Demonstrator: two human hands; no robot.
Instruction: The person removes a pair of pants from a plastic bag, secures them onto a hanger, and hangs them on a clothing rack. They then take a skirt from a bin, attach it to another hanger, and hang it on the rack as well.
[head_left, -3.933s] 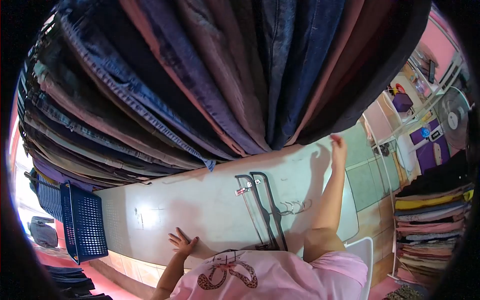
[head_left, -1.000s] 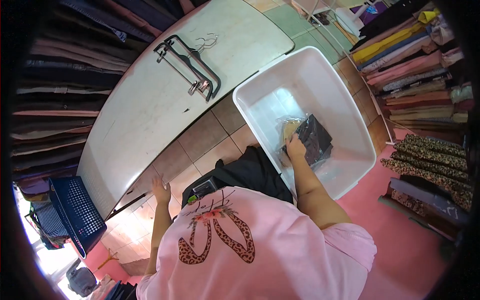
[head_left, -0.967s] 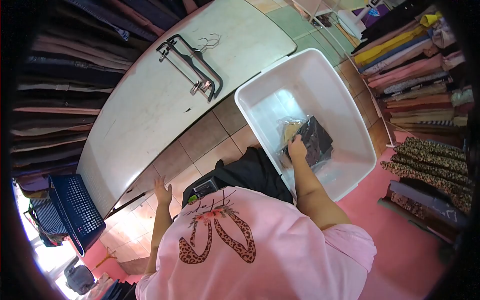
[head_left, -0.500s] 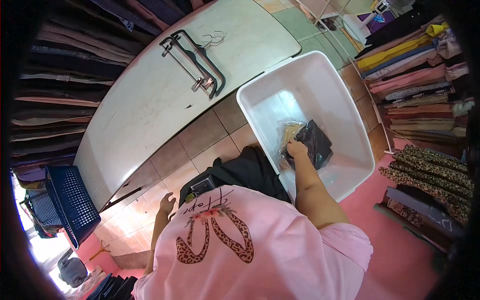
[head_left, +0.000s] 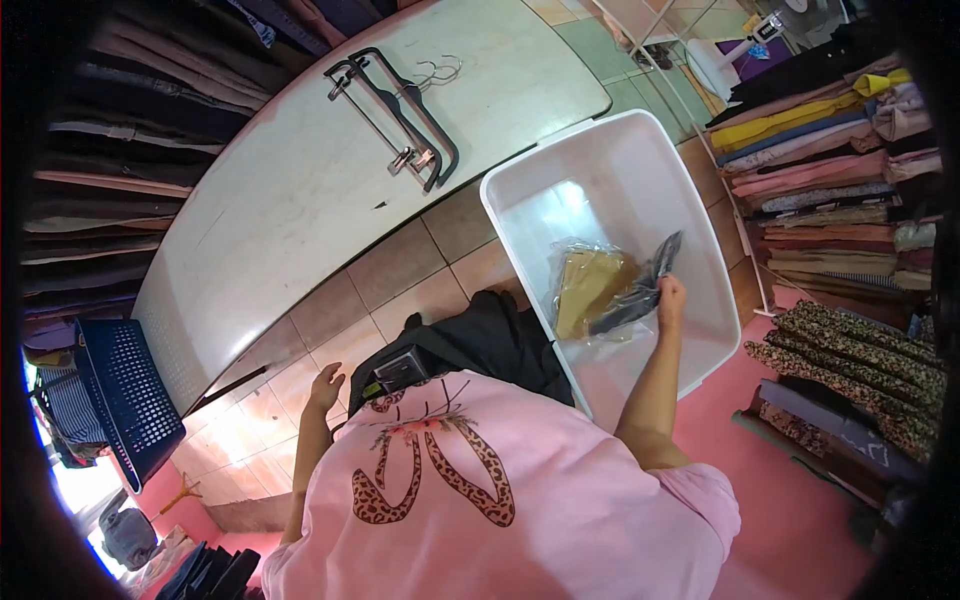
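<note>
Inside the white tub [head_left: 520, 205], right hand [head_left: 670, 298] grips the dark packet [head_left: 640, 285], angled up-right; left hand [head_left: 325, 385] hangs open.

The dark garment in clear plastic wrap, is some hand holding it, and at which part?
Yes. The right hand grips the dark plastic-wrapped garment at its right edge, lifting it inside the white plastic tub. The left hand holds nothing.
</note>
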